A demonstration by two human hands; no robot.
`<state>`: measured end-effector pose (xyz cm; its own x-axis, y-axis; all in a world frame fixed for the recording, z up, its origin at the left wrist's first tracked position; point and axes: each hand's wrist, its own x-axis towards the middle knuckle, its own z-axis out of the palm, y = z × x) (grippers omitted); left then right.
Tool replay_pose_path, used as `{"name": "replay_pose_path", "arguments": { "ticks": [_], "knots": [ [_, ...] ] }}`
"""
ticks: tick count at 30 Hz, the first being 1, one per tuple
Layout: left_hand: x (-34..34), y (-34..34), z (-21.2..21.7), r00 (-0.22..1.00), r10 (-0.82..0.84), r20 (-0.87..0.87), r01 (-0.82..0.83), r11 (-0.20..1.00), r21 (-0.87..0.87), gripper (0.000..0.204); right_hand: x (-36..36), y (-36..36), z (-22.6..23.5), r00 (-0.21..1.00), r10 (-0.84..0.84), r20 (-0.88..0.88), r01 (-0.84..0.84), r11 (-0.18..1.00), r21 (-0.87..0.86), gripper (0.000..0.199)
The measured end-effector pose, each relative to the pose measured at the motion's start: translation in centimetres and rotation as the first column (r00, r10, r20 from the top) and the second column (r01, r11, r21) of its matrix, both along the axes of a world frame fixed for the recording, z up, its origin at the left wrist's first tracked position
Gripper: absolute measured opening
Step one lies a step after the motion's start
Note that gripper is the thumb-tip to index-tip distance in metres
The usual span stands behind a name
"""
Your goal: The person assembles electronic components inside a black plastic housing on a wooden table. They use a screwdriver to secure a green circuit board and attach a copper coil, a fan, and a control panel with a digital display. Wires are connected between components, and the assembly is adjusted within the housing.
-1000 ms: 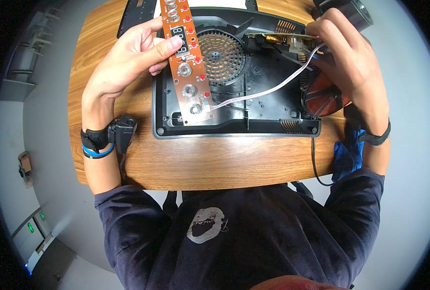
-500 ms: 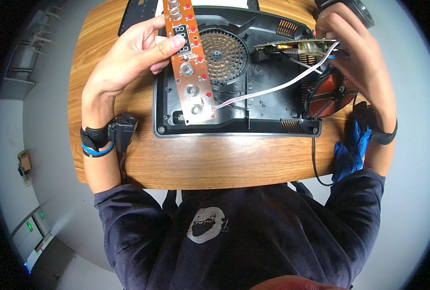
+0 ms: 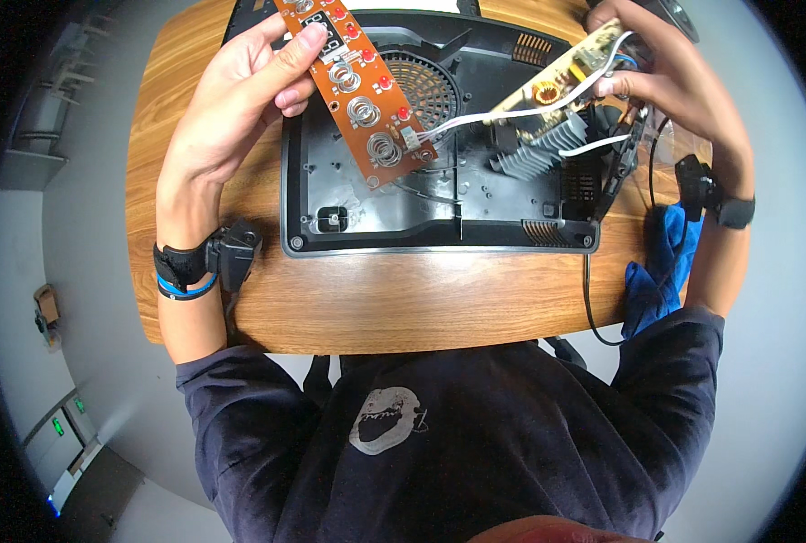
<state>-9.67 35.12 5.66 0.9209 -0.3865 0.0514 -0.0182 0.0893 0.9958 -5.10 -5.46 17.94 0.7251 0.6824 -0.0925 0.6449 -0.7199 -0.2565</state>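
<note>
My left hand (image 3: 249, 81) pinches a long orange control circuit board (image 3: 353, 136) with coil springs, red LEDs and a digit display. The board hangs tilted above a black plastic housing (image 3: 376, 237) that has a round vent grille. In my right hand (image 3: 670, 81) is a power circuit board (image 3: 525, 95), gripped by its right end, with a grey finned heat sink (image 3: 543, 152) facing down. A white cable (image 3: 502, 115) joins the two boards. Below the right hand stands a dark disc (image 3: 622, 158), seen nearly edge-on. Some of the right fingers are hidden behind the board.
A blue cloth-like item (image 3: 652, 281) lies on the wooden table (image 3: 421, 303) beside my right forearm. From the housing's right side a black cord (image 3: 588, 303) loops along the table's front. A dark round object (image 3: 681, 18) sits at the far right.
The control board has swung, its lower end moving right and up. The power board has turned, showing its components and heat sink. The disc has gone from face-on to nearly edge-on.
</note>
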Motion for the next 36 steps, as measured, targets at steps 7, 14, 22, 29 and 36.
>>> {"name": "replay_pose_path", "arguments": {
  "ticks": [7, 14, 22, 29, 36],
  "knots": [
    [0.1, -0.4, 0.1, 0.999, -0.045, -0.014, 0.045, 0.999, 0.013, 0.047, 5.4, 2.2, -3.5, 0.855, 0.087, -0.512, -0.075, 0.996, 0.046, 0.043],
    [-0.3, -0.5, 0.7, 0.997, -0.057, -0.053, 0.053, 0.995, -0.081, 0.034, 7.6, 3.4, -6.7, 0.848, 0.167, -0.503, -0.152, 0.986, 0.071, 0.06],
    [0.7, 0.6, -0.2, 0.995, 0.053, -0.089, -0.062, 0.993, -0.102, 0.034, 6.8, 2.0, -5.6, 0.908, 0.02, -0.419, -0.023, 1.0, -0.004, 0.051],
    [1.6, 1.8, -0.6, 0.986, 0.127, -0.107, -0.132, 0.99, -0.045, 0.034, 4.9, -3.1, -7.0, 0.998, 0.057, -0.027, -0.055, 0.997, 0.05, 0.047],
    [1.7, 3.0, -0.7, 0.978, 0.19, -0.089, -0.149, 0.927, 0.343, 0.04, 0.0, -7.9, -8.8, 0.969, -0.204, 0.136, 0.175, 0.964, 0.199, 0.052]
  ]
}}
